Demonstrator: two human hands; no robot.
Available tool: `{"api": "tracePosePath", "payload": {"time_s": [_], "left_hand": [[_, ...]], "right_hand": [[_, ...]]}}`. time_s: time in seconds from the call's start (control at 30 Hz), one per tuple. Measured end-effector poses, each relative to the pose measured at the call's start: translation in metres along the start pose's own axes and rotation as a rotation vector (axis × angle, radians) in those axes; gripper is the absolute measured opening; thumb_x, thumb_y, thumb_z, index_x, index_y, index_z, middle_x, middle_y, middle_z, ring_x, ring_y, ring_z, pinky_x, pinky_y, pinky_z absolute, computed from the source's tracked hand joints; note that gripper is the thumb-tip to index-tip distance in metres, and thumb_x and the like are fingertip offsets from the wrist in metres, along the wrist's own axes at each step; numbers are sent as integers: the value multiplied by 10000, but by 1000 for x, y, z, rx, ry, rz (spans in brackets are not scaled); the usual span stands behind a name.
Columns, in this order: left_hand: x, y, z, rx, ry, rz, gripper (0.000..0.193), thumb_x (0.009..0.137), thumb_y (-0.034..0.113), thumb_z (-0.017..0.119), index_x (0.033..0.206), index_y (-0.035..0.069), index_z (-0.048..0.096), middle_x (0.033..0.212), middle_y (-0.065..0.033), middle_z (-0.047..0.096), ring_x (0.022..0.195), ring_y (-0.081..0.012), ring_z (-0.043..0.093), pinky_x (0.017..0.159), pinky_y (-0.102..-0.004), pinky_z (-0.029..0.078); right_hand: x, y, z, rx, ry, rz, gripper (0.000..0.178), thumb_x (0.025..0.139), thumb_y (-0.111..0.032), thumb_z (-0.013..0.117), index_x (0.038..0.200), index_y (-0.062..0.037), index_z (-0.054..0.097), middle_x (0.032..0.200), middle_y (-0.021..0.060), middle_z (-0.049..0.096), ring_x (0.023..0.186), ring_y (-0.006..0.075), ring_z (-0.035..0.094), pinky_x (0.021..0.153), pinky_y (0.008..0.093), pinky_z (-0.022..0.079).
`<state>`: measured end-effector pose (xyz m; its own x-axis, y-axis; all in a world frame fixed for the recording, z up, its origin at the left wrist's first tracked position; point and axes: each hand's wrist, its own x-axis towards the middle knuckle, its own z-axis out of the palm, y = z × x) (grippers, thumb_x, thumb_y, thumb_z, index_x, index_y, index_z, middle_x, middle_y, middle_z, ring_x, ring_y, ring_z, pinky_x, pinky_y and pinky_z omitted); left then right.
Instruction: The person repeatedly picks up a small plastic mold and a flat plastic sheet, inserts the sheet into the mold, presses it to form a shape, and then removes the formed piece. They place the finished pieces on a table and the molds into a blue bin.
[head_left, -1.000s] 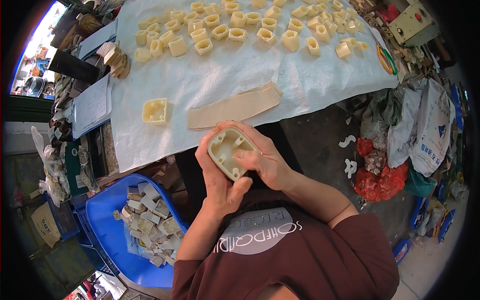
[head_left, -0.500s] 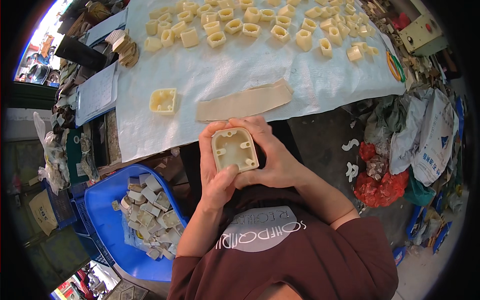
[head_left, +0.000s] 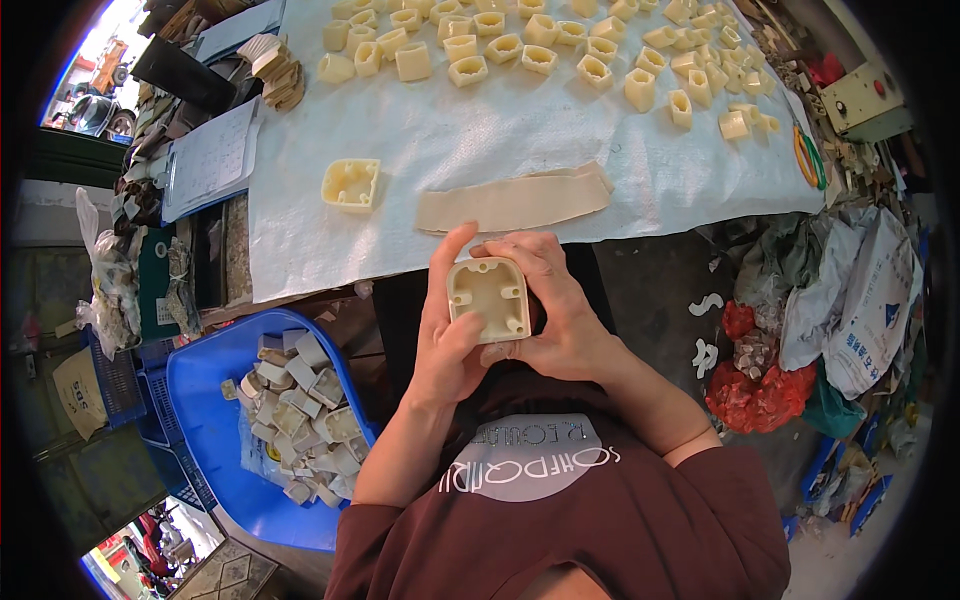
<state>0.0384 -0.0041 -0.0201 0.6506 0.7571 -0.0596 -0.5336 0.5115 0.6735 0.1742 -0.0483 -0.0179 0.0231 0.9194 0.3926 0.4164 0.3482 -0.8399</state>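
Between my hands, close to my chest, is a cream plastic housing (head_left: 490,298) with its open side up, showing short round posts inside. My left hand (head_left: 447,350) grips its left side, thumb pressing the lower left and index finger lifted off. My right hand (head_left: 568,318) wraps around the right side and far edge. Just beyond them, on the white sheet, lies a tan strip (head_left: 515,199), perhaps sandpaper. A similar cream housing (head_left: 350,187) rests farther left on the sheet, open side up.
Many cream hollow parts (head_left: 540,32) cover the far white sheet (head_left: 300,235). A blue tub (head_left: 200,440) at lower left holds grey-beige pieces (head_left: 312,405). Clipboard (head_left: 210,160) lies left; orange-and-green-handled tool (head_left: 809,158) and plastic bags (head_left: 840,300) are right.
My left index finger has lifted away from the housing, and my right fingers have shifted along its far edge. The view has shifted slightly. Both hands still hold the housing.
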Motion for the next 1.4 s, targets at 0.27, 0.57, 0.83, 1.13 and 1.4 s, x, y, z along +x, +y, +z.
{"api": "tracePosePath", "payload": {"time_s": [0.27, 0.57, 0.83, 1.13, 1.4], "left_hand": [[8, 11, -3, -13, 128, -180, 339, 899, 268, 432, 1146, 43, 489, 940, -83, 557, 793, -167, 579, 655, -290, 511], [4, 6, 2, -10, 30, -150, 709, 715, 249, 673, 1297, 76, 308, 1025, -112, 499, 850, -190, 583, 698, -307, 536], [7, 0, 16, 70, 164, -116, 666, 890, 559, 376, 1315, 51, 318, 1175, -96, 455, 1049, -199, 504, 854, -313, 454], [12, 5, 18, 95, 292, -62, 463, 852, 239, 484, 1273, 87, 369, 1088, -136, 518, 977, -233, 560, 819, -360, 486], [6, 6, 15, -217, 224, -80, 405, 841, 213, 509, 1223, 148, 391, 1044, -98, 531, 914, -231, 568, 782, -376, 496]], "right_hand": [[-10, 9, 4, 117, -103, -25, 842, 600, -443, 762, 1259, -33, 436, 1197, 115, 438, 1137, 313, 362, 963, 421, 291], [-7, 13, 0, 498, -22, 134, 472, 906, -427, 456, 1149, -28, 521, 1058, 83, 521, 989, 208, 488, 842, 324, 395], [9, 18, 1, 989, -48, 415, 141, 904, -171, 525, 855, -45, 565, 908, 19, 570, 776, 72, 551, 662, 219, 457], [-5, 12, 11, 355, -51, 87, 438, 969, -289, 331, 1313, -19, 354, 1292, 156, 386, 1238, 270, 329, 1010, 356, 238], [-13, 4, 18, 701, 13, 134, 527, 958, -339, 328, 1359, -2, 279, 1391, 136, 261, 1296, 237, 239, 1065, 366, 194]]}}
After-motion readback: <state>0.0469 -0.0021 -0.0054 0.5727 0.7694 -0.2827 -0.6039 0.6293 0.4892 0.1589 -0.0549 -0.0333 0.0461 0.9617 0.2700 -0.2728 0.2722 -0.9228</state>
